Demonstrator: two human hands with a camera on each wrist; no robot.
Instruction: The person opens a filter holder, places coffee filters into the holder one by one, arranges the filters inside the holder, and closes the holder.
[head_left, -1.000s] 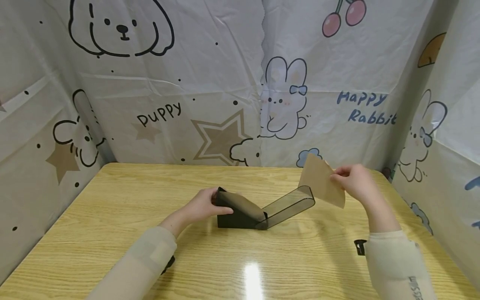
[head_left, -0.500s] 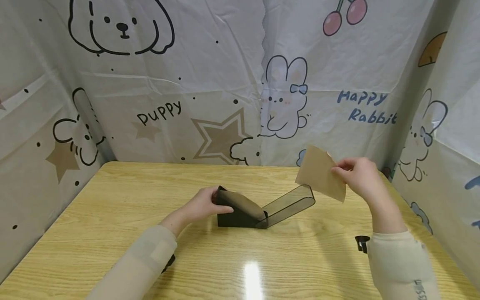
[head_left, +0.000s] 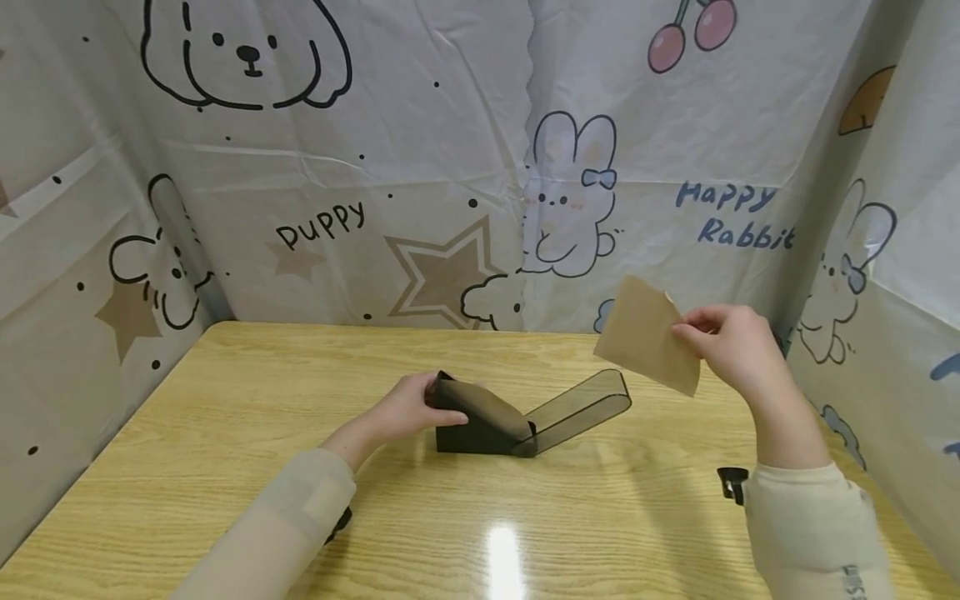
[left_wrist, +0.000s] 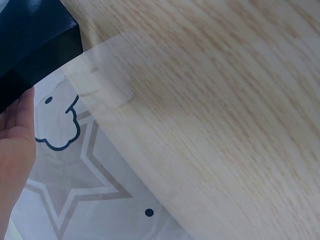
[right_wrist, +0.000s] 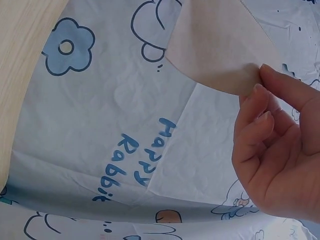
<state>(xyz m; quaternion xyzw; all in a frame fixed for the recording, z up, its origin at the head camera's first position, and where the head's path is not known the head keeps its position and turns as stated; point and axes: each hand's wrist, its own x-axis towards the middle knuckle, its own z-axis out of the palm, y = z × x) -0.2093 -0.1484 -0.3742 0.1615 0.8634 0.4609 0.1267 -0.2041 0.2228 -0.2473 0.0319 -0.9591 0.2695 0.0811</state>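
Observation:
My left hand (head_left: 408, 408) grips the high back end of a black filter box (head_left: 472, 437), thumb along its near side. The box sits on the table with its smoky see-through lid (head_left: 581, 410) swung out to the right, and brown paper (head_left: 487, 407) shows inside. In the left wrist view a dark corner of the box (left_wrist: 42, 45) appears above the fingers (left_wrist: 20, 120). Up in the air at the right, my right hand (head_left: 738, 346) pinches a brown paper coffee filter (head_left: 648, 337) by its edge. The right wrist view shows thumb and forefinger on the filter's corner (right_wrist: 220, 45).
The wooden table (head_left: 420, 533) ends at a white cartoon-printed curtain (head_left: 450, 167) behind and at both sides. A small black piece (head_left: 733, 483) shows beside the right sleeve, and another dark piece (head_left: 341, 525) by the left sleeve.
My right hand has risen and moved slightly right, carrying the coffee filter up and away from the lid. The left hand and the box have stayed put.

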